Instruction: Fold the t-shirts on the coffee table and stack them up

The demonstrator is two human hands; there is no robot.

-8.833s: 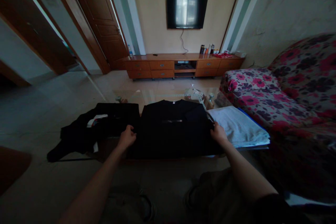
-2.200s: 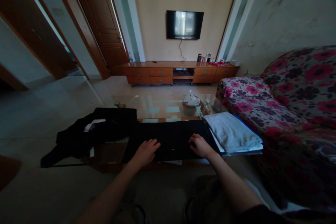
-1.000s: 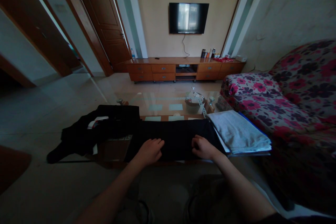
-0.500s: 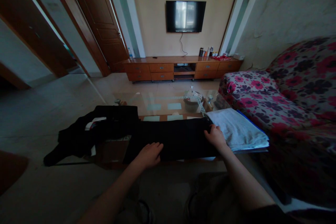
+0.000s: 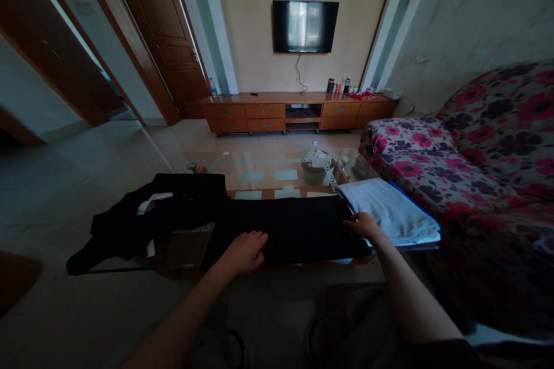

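On the table point(image 5: 259, 166), your left hand point(image 5: 243, 251) presses flat and open on the folded black garment point(image 5: 298, 229), your right hand point(image 5: 362, 225) at its end, grip unclear; it looks soft and limp, so hold both ends

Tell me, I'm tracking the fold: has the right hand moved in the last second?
Yes. The right hand slid right along the black shirt, from its middle to its end beside the white cloth.
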